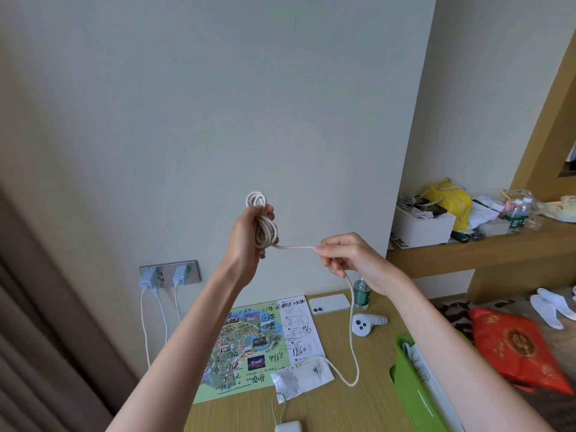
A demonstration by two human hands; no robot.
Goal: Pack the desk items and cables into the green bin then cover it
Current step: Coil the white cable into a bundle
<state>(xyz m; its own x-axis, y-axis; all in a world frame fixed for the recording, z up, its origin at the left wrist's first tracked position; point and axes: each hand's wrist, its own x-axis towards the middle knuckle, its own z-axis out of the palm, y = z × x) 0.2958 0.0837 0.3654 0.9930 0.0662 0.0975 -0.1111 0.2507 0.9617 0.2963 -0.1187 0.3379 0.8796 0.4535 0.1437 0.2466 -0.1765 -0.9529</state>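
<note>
2 arms raised out front: left hand (pixel 246 236) curls round the coiled cable (pixel 266 229), right hand (pixel 346 254) pinches the strand between thumb and forefinger.

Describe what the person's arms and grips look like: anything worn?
The left forearm and right forearm are bare right to the frame's lower edge; no sleeve shows. The left grip and right grip are bare hands, no gloves. No watch, bracelet or ring shows on the visible sides of wrists and fingers.
</note>
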